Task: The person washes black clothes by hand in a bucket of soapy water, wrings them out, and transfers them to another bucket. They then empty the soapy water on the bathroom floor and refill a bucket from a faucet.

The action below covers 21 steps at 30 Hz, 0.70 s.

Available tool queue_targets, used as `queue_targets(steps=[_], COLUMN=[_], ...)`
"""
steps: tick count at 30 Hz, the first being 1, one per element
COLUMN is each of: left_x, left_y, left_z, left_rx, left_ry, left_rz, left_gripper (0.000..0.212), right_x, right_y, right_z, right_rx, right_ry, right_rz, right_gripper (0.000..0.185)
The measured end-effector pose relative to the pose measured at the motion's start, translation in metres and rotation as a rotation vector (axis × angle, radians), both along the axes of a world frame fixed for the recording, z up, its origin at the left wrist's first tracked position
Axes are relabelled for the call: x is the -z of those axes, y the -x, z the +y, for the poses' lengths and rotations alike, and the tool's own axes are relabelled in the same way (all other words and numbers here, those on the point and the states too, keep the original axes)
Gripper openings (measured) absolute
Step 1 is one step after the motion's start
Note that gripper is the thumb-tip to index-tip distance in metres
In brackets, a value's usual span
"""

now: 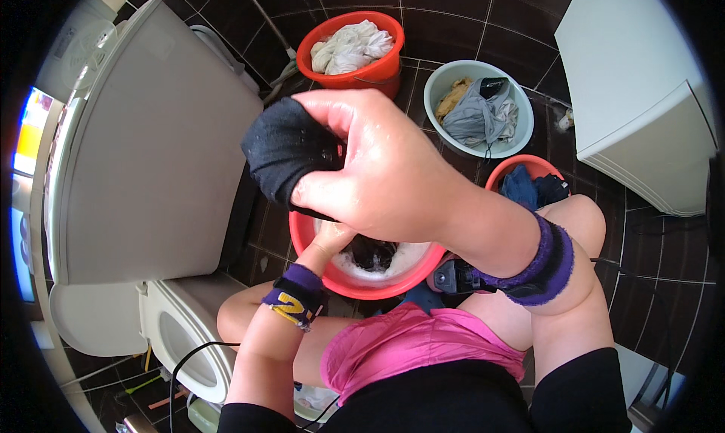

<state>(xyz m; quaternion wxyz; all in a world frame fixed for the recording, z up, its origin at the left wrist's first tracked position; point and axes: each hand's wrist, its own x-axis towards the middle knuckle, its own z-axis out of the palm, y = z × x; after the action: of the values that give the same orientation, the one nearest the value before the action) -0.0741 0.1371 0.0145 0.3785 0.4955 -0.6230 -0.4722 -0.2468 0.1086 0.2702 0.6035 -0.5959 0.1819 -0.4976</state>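
Raised high before the camera, my right hand grips a bunched black cloth, and the skin looks wet. Lower down, my left hand reaches over a red basin on the floor; its fingers are mostly hidden behind the right hand and the cloth, so its hold cannot be told. White suds and dark wet fabric lie in the basin. Each wrist wears a purple band, and a small black device sits by the right one.
Beyond stand a red bucket of white cloths and a pale blue basin of mixed clothes. A smaller red tub with dark blue clothes is by my right knee. A toilet and large grey-white panel are left; a white cabinet is right.
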Motion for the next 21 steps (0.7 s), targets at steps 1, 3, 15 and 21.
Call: queue_targets(steps=[1, 3, 15, 21], left_x=[0.005, 0.015, 0.070, 0.013], left_y=[0.000, 0.002, -0.020, 0.027], left_z=[0.000, 0.001, -0.012, 0.009], left_rx=[0.016, 0.051, 0.186, 0.317], left_ry=[-0.009, -0.044, -0.415, -0.415], left_rz=[-0.020, -0.072, -0.908, -1.238], left_gripper=[0.078, 0.078, 0.069, 0.111], right_x=[-0.004, -0.010, 0.118, 0.239], right_y=[0.002, 0.005, 0.018, 0.011], right_z=[0.000, -0.002, -0.043, -0.041], right_rx=[0.008, 0.020, 0.084, -0.229], right_ry=[-0.001, -0.031, 0.234, 0.186], right_rz=[0.000, -0.031, 0.704, 1.603], right_gripper=[0.005, 0.007, 0.036, 0.051])
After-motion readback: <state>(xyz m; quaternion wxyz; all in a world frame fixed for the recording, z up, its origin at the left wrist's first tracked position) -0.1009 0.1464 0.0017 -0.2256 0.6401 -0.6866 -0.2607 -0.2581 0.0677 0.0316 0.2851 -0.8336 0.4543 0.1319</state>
